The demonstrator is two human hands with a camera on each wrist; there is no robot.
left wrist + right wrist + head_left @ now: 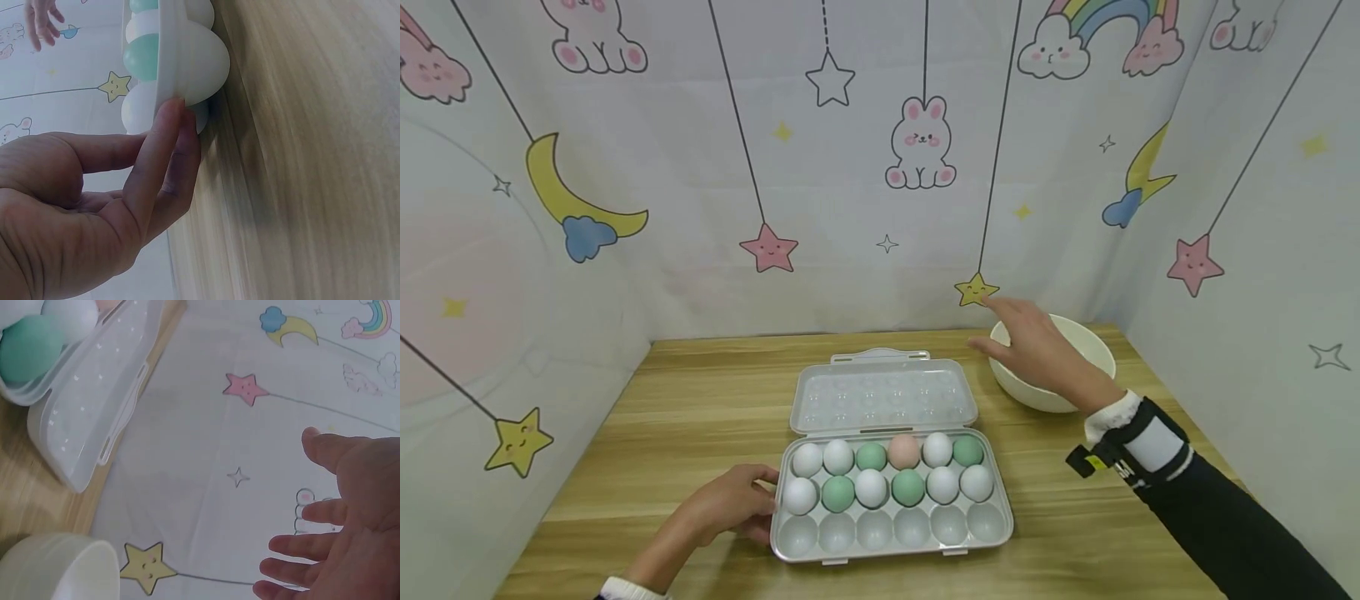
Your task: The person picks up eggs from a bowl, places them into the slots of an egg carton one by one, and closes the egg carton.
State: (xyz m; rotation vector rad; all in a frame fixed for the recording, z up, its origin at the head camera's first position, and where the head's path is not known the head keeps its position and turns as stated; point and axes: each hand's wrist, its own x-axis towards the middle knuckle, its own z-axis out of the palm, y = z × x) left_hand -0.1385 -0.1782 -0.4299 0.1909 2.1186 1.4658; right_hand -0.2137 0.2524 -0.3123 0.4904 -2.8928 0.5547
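Step in hand, prob.: L hand [730,504] is steadying the egg carton [874,532] while R hand [1041,346] is hovering by the bowl [1030,393], near the tabletop [715,400]'s far-right corner. L grip is pinching the carton's left side; R grip is hanging apart, fingers [300,545] spread, w/ nothing held. Next move prob. calls for a soft R touch — smooth eggs [872,488] could be rolling otherwise. Carton's sitting approx. mid-tabletop, whitish lid [883,396] lying back toward the far edge; two rows are showing white, green & one pink egg [904,452] — nearest row's sitting bare.
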